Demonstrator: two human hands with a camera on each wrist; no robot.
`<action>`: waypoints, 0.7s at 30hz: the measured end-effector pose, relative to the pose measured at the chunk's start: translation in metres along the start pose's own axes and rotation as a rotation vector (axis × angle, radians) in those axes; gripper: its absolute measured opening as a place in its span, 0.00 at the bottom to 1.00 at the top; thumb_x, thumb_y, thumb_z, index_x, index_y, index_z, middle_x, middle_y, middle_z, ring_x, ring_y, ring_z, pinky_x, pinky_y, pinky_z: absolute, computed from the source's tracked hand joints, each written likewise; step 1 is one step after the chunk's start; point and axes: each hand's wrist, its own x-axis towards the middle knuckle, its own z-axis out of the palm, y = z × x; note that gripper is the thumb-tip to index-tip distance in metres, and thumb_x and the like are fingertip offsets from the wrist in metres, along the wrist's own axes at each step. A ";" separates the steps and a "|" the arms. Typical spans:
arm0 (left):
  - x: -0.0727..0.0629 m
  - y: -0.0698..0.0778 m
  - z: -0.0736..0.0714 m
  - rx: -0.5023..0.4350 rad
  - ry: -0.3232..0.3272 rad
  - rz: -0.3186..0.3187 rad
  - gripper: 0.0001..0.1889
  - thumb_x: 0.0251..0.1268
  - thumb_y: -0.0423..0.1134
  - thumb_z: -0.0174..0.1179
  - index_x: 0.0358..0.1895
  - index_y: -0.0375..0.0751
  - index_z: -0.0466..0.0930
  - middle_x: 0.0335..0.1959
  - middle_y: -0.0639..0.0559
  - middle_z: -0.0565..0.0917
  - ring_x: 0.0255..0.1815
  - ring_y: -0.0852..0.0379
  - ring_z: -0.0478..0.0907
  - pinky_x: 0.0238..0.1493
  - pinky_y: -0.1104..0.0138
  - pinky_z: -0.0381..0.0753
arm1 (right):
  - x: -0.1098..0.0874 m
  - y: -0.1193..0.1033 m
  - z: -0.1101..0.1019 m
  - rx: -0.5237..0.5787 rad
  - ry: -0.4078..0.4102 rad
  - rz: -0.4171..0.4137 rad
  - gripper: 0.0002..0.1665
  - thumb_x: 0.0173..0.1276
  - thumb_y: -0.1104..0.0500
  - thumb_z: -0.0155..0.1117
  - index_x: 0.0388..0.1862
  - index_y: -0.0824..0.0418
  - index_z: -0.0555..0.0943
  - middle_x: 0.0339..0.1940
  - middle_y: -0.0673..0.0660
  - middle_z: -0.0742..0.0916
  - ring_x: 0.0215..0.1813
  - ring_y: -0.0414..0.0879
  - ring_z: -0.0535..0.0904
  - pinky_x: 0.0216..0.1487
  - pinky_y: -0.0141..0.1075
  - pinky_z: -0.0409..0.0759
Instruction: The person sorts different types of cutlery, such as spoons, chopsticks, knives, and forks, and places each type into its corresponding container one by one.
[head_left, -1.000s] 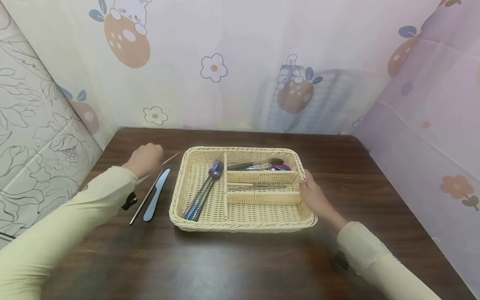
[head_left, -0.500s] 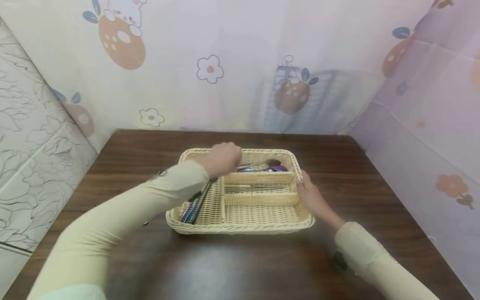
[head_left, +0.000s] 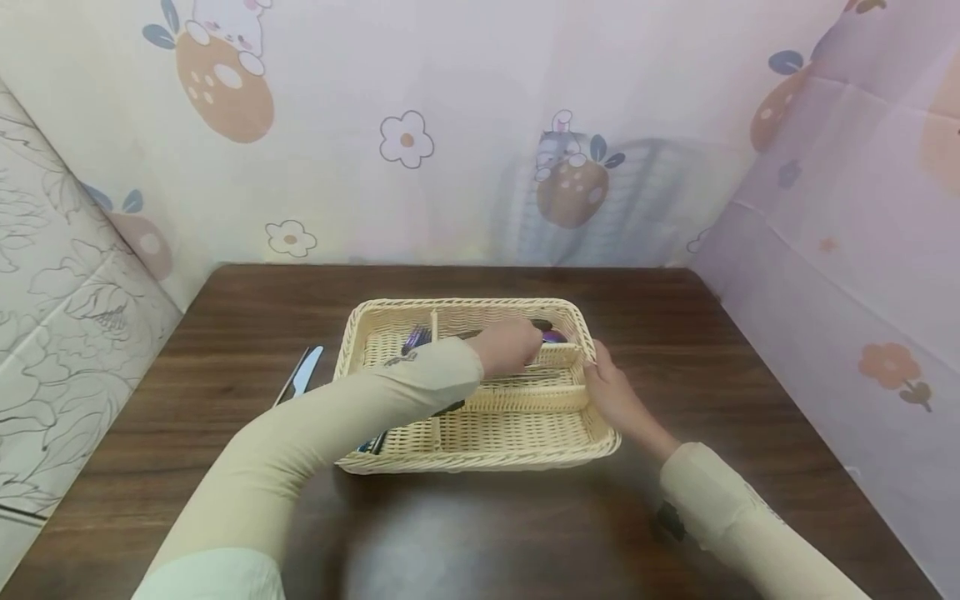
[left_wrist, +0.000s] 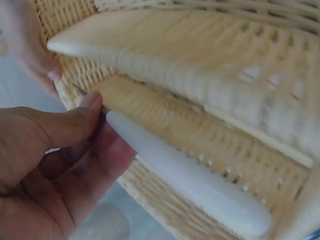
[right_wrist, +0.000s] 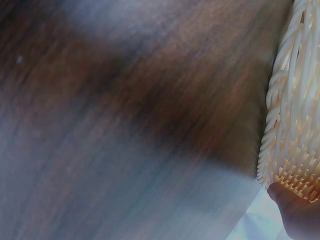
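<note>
My left hand (head_left: 510,346) is inside the wicker cutlery basket (head_left: 480,464), over its middle-right compartments. In the left wrist view its thumb and fingers pinch the thin metal shaft of a utensil with a thick white handle (left_wrist: 185,170); the working end is too unclear to name. The handle hangs along a woven divider (left_wrist: 145,42). My right hand (head_left: 618,400) grips the basket's right side, thumb at the rim. Forks (head_left: 417,336) lie in the left compartment, partly behind my left sleeve. A purple spoon (head_left: 553,337) shows in the back compartment.
A table knife (head_left: 306,371) and a slim metal stick (head_left: 291,379) lie left of the basket, partly covered by the left forearm. The dark wooden table (head_left: 637,308) meets patterned curtains (head_left: 465,208) at the back and sides.
My left hand has moved right from the tabletop, across the forks, into the basket with the white-handled utensil. The right hand keeps its grip on the basket. The whole view has shifted slightly.
</note>
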 end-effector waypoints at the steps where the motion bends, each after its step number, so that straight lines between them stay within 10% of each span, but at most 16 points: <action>1: 0.002 0.002 0.002 0.020 -0.011 0.005 0.16 0.63 0.27 0.55 0.20 0.45 0.66 0.15 0.57 0.64 0.19 0.62 0.59 0.22 0.73 0.63 | 0.000 0.000 0.000 -0.007 0.002 -0.003 0.29 0.79 0.54 0.31 0.75 0.59 0.46 0.67 0.74 0.66 0.66 0.64 0.64 0.65 0.59 0.57; 8: 0.022 0.004 0.019 0.122 -0.130 -0.028 0.06 0.69 0.31 0.52 0.41 0.39 0.80 0.34 0.50 0.82 0.32 0.59 0.77 0.37 0.68 0.79 | 0.001 -0.004 0.000 -0.002 -0.002 0.003 0.28 0.79 0.54 0.31 0.75 0.58 0.47 0.65 0.75 0.68 0.64 0.65 0.67 0.63 0.58 0.60; 14: 0.051 -0.010 0.052 0.100 -0.149 0.007 0.04 0.66 0.30 0.53 0.37 0.41 0.77 0.31 0.51 0.81 0.30 0.58 0.77 0.35 0.67 0.78 | 0.000 -0.006 0.000 -0.010 -0.003 0.025 0.29 0.79 0.55 0.31 0.75 0.58 0.46 0.65 0.75 0.67 0.64 0.65 0.66 0.63 0.59 0.60; 21: 0.035 0.010 0.035 0.150 -0.191 -0.042 0.08 0.68 0.31 0.52 0.44 0.39 0.80 0.43 0.47 0.82 0.41 0.55 0.80 0.45 0.67 0.78 | -0.001 -0.006 0.000 -0.003 -0.018 0.034 0.29 0.79 0.55 0.30 0.75 0.59 0.44 0.67 0.75 0.66 0.65 0.65 0.66 0.63 0.58 0.61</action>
